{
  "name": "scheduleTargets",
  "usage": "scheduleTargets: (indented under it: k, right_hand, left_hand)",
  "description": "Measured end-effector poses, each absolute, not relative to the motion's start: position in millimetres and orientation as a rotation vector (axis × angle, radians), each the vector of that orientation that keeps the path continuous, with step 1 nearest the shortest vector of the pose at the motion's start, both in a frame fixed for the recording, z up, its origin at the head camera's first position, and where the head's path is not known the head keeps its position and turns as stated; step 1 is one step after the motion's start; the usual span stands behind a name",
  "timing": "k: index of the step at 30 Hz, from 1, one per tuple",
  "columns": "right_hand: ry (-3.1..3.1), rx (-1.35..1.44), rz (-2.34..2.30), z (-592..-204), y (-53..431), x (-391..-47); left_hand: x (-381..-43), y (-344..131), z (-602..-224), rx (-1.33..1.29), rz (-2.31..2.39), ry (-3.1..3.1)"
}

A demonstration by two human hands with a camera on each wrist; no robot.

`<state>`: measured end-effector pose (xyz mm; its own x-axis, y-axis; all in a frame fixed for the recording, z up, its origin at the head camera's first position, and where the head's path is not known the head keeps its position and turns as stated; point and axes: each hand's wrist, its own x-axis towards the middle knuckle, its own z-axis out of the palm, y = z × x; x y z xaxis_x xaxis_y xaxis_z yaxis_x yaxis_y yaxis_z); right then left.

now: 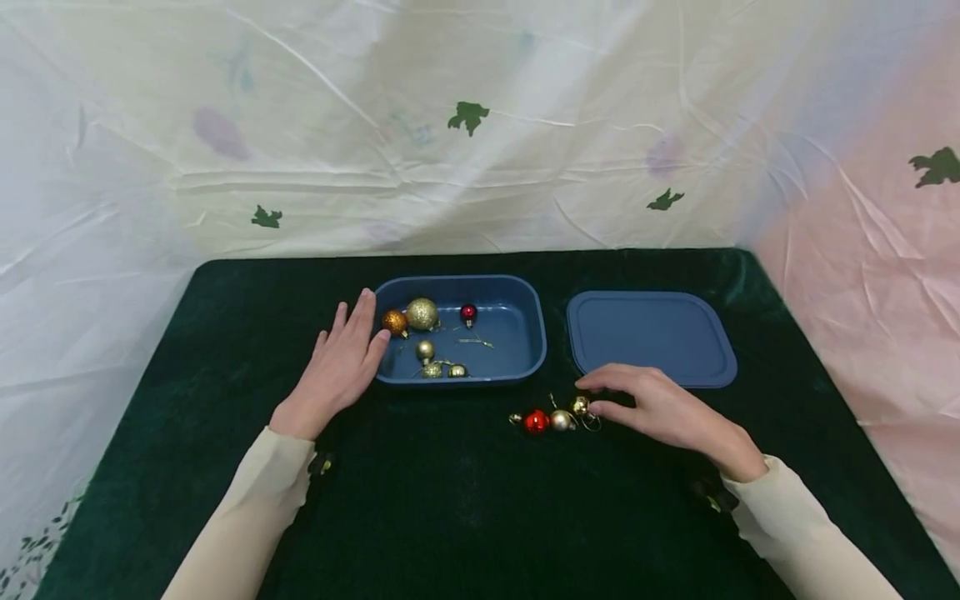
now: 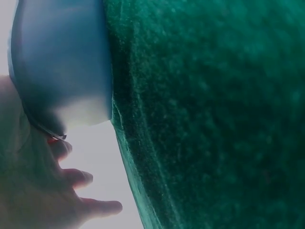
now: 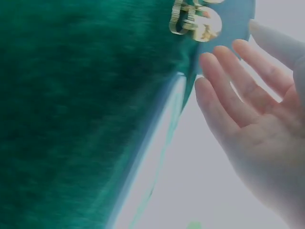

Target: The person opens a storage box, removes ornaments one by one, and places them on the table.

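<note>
My left hand (image 1: 341,354) rests along the left end of a blue plastic box (image 1: 513,333), fingers straight and thumb at the rim. In the left wrist view the fingers reach past the corner of the box (image 2: 66,62). Inside lie a large gold glitter bauble (image 1: 422,314), an orange one (image 1: 393,322), a small red one (image 1: 468,312) and several small gold ones. My right hand (image 1: 660,404) hovers with relaxed fingers beside a shiny gold bauble (image 1: 581,405); the right wrist view shows this gold bauble (image 3: 208,24) apart from the fingertips. A champagne bauble (image 1: 561,420) and a red bauble (image 1: 536,422) lie left of it.
Right of the box lies a flat blue lid (image 1: 652,333), partly behind the right hand. Dark green cloth (image 1: 465,500) covers the table. Pale fabric (image 1: 562,150) with green leaf shapes hangs behind the table and at both sides.
</note>
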<state>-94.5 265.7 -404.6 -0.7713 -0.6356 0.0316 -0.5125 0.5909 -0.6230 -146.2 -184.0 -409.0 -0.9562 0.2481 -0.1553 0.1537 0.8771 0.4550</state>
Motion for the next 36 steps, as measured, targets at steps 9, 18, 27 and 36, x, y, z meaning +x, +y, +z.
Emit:
scheduleTargets:
  k: [9, 18, 27, 36]
  right_hand:
    - [2.777, -1.141, -1.167, -381.2, 243.3, -93.7]
    - [2.720, -1.205, -1.297, -364.4, 205.9, -106.7]
    - [2.695, -1.204, -1.258, -359.9, 170.4, -127.8]
    - [2.556, -1.287, -1.203, -362.2, 141.2, -147.1]
  left_hand:
    - [-143.0, -184.8, -410.1, 0.290, 0.678, 2.844]
    - [-143.3, -183.1, -412.4, 0.290, 0.691, 2.851]
    - [-144.3, -181.6, -412.8, 0.296, 0.680, 2.855]
    - [-144.5, -182.3, -412.4, 0.284, 0.680, 2.853]
